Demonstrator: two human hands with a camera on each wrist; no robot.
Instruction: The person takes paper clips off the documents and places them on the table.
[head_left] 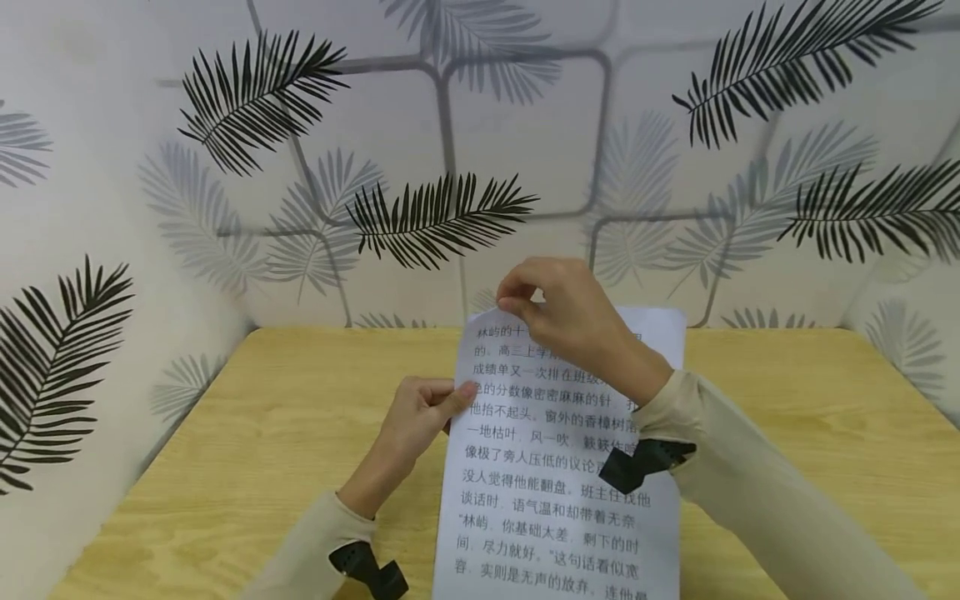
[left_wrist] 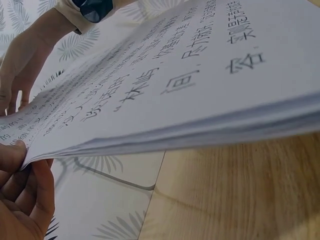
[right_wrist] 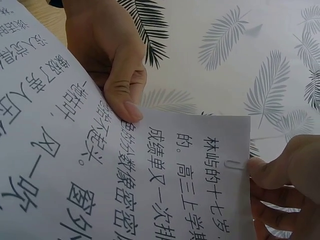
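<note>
A stack of printed sheets [head_left: 555,517] is held up off the table, its layered edge showing in the left wrist view. My left hand [head_left: 427,412] pinches its left edge, thumb on the printed face and curled fingers behind. At the top edge, near the left corner, a small paper clip [right_wrist: 234,165] is slid over the sheets. My right hand [head_left: 566,312] pinches the clip's outer end between thumb and fingertips, right at the paper's edge. In the head view this hand hides the clip and part of the first text lines.
A light wood-grain table [head_left: 300,433] lies under the hands. Behind it stands a pale wall covering [head_left: 420,125] with a leaf pattern. Dark wrist devices sit on the left sleeve [head_left: 315,542] and the right sleeve [head_left: 765,492].
</note>
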